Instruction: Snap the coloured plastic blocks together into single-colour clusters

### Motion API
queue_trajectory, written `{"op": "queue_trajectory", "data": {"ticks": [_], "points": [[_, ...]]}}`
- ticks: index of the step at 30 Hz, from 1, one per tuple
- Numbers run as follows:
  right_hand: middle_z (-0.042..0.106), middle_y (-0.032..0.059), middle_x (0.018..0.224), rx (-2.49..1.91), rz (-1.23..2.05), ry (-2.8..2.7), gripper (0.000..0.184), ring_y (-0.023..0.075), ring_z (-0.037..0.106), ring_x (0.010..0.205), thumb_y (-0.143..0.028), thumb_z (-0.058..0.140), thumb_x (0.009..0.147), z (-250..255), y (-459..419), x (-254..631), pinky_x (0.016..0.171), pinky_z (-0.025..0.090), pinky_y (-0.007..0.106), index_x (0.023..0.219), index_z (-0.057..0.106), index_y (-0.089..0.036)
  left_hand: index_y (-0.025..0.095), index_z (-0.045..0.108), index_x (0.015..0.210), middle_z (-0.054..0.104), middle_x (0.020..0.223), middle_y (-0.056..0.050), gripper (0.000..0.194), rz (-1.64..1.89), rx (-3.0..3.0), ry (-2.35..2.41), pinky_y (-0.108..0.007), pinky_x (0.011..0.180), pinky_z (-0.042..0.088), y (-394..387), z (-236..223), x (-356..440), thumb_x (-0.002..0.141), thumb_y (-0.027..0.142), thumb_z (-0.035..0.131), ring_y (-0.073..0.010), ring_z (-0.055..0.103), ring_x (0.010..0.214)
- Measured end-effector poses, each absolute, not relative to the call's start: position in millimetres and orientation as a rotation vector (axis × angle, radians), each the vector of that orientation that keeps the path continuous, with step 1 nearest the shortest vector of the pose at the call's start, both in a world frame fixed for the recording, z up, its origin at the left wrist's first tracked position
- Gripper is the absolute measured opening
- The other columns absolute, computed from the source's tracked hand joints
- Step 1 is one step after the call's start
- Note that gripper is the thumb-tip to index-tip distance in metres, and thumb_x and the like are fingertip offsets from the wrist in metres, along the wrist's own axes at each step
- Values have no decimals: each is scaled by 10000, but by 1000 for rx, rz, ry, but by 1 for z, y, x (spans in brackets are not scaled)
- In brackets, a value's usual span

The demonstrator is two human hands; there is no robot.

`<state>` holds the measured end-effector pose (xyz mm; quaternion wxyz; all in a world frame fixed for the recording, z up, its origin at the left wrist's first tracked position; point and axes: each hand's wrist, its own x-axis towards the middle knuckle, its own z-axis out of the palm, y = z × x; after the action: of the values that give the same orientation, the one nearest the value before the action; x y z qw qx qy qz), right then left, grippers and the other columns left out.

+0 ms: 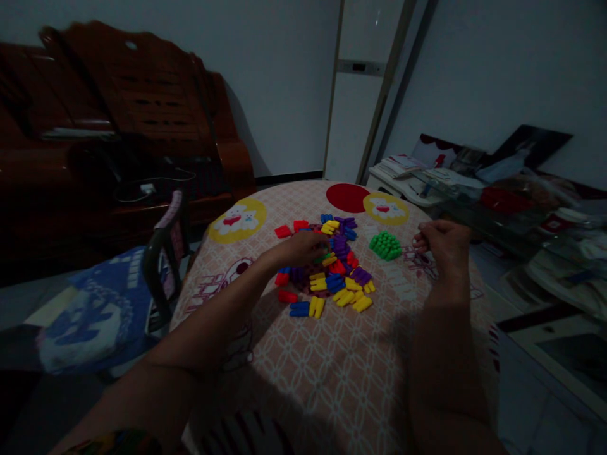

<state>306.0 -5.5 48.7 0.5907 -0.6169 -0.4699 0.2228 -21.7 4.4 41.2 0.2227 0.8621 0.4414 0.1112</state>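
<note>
My left hand (307, 248) reaches over a loose heap of small plastic building pieces, its fingers curled down around a green plastic piece (324, 258). Yellow pieces (345, 297), blue pieces (334, 282), red pieces (287, 296) and purple pieces (340, 245) lie spread about that hand, mostly in short joined rows. To the right of the heap sits a separate cluster of green pieces (386, 246). My right hand (444, 243) hovers right of this cluster, apart from it, with thumb and fingers pressed together; anything between them is hidden.
A patterned cloth covers the round table (327, 373). At left stand a chair (161, 265) with a blue cloth (104, 309) and a wooden bench (142, 95). A cluttered glass side table (502, 221) is at right, a tall white cabinet unit (353, 114) behind.
</note>
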Motion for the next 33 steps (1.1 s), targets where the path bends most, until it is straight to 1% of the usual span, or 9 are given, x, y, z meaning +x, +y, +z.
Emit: {"op": "queue_trajectory", "data": {"ticks": [3,7,9,12,15,19,22,25,33], "points": [[653,33,539,-1445,530,-1081,166,123,582,384,-263,736,709,49,-5,305,346,473,188,647,650,-135,217,761,978,750,939,-18,257,577,2292,1193,-235,781,456,33,42,2,891,244,520,-170,650,878],[648,31,532,-1446,526,-1082,167,124,574,372,-254,730,720,53,-8,302,335,462,191,636,639,-141,128,724,746,676,699,-1,252,755,2141,1236,-217,666,419,68,27,43,871,275,562,-127,587,702],[645,31,527,-1455,516,-1076,169,124,574,373,-250,726,722,55,-10,302,334,459,191,628,640,-139,119,721,735,675,686,-1,237,807,2048,1312,-215,643,414,81,19,63,857,283,601,-118,585,677],[641,28,524,-1459,520,-1055,160,122,572,372,-244,721,715,56,-10,303,332,456,189,626,642,-136,128,753,837,738,800,-30,176,869,1988,1446,-230,695,456,93,14,88,833,283,670,-137,638,742],[644,27,529,-1431,521,-1058,160,119,572,375,-254,716,715,54,-10,304,335,458,188,634,642,-138,139,765,962,773,960,-79,189,911,2021,1552,-263,806,497,98,12,109,827,253,700,-171,683,869],[646,22,531,-1414,520,-1073,147,119,578,385,-258,707,716,53,-8,305,346,466,187,647,642,-146,150,743,1130,764,1105,-120,295,860,2165,1589,-298,917,503,100,3,131,867,150,608,-204,693,1021],[645,21,534,-1415,525,-1077,164,118,577,381,-271,715,719,52,-7,305,341,456,183,642,635,-149,151,749,1132,751,1144,-144,321,766,2273,1591,-305,931,503,99,-4,143,882,127,549,-226,685,1076],[640,20,530,-1419,520,-1088,187,118,581,387,-292,717,730,51,-6,306,344,453,179,640,628,-154,156,747,1144,742,1164,-143,337,695,2335,1561,-299,944,502,98,-7,151,878,122,542,-228,677,1090],[635,14,530,-1415,535,-1073,164,120,581,393,-278,708,730,50,-6,306,349,459,184,654,629,-156,107,743,1155,735,1168,-157,337,573,2399,1471,-300,966,506,100,-7,155,937,182,498,-226,675,1076]]}}
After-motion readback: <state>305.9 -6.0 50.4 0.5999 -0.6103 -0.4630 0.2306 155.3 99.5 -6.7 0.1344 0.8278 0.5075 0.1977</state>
